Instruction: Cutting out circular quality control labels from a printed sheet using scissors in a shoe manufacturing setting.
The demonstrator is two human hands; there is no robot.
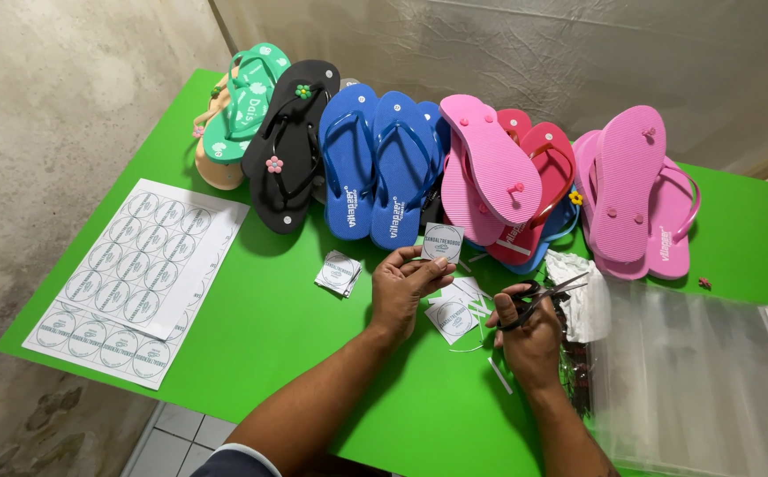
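Observation:
My left hand [406,284] pinches a small square paper label [442,242] with a round printed mark, holding it upright above the green table [295,353]. My right hand [525,329] grips a pair of black-handled scissors [547,291], blades pointing up and right, just right of the left hand. Several cut labels [454,311] lie on the table between the two hands. A small stack of cut labels [340,272] sits left of my left hand.
Two sheets of uncut round labels [132,274] lie at the table's left. A row of flip-flops, green [244,102], black [291,141], blue [375,168], pink [490,163] and pink again [631,185], lines the far edge. Clear plastic bags [693,371] lie at right.

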